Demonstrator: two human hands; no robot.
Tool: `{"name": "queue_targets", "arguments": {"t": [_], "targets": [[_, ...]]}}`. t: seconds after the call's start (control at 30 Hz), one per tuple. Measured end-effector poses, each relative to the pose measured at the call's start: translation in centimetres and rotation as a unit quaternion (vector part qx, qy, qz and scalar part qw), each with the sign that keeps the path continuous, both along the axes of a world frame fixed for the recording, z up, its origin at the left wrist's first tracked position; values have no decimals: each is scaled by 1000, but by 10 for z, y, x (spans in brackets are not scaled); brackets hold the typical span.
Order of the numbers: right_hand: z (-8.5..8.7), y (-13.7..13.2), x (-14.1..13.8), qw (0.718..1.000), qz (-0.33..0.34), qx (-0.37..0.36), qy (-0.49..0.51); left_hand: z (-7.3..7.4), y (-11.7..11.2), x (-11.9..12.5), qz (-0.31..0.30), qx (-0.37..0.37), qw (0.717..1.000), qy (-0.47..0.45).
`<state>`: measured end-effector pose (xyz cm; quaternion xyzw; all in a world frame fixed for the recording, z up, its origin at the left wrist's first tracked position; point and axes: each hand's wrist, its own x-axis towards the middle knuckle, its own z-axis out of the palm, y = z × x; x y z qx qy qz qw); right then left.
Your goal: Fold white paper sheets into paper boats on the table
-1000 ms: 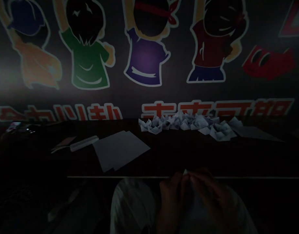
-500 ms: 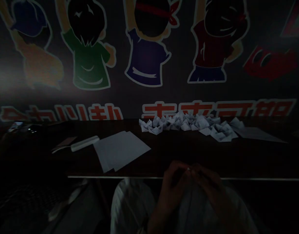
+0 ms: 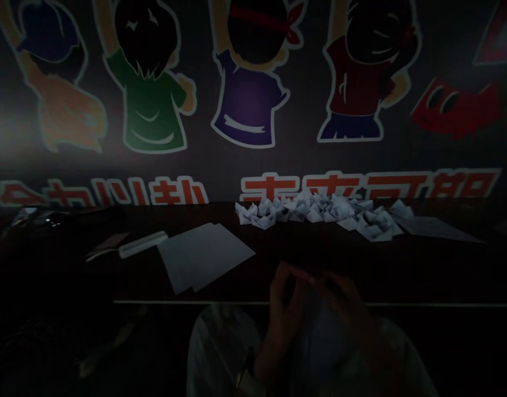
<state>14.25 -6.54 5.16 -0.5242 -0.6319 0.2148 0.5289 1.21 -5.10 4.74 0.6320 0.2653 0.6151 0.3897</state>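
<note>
Left hand point(image 3: 286, 303) and right hand point(image 3: 342, 298) half lost in gloom, can't tell either grip's state, white folded papers point(image 3: 307, 209) beyond, sharply peaked

An indoor room, very dim, most like a classroom or activity room, though an office cannot be ruled out. A grey wall point(image 3: 305, 143) fills the upper frame, printed with cartoon children point(image 3: 247, 102) seen from behind, arms raised. Below them runs a Chinese slogan point(image 3: 332, 181) in orange-red characters, its right part reading 未来可期. A long dark table point(image 3: 427, 270) against it bears folded paper boats point(image 3: 307, 209) and loose white sheets point(image 3: 208, 256).
</note>
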Motion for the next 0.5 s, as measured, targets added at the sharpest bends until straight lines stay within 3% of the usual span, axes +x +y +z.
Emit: {"name": "queue_targets", "arguments": {"t": [0.17, 0.27, 0.33, 0.5], "targets": [[-3, -5, -11, 973, -130, 158, -106, 7, 11, 5, 100, -22, 994, -49], [-1, -15, -19, 970, -87, 153, -166, 11, 16, 4, 143, -27, 988, -52], [2, -19, -22, 979, -44, 111, -167, 14, 17, 2, 123, -38, 991, -40], [8, -17, -15, 992, 26, 45, -116, 15, 12, -1, -3, -66, 998, -23]]}}
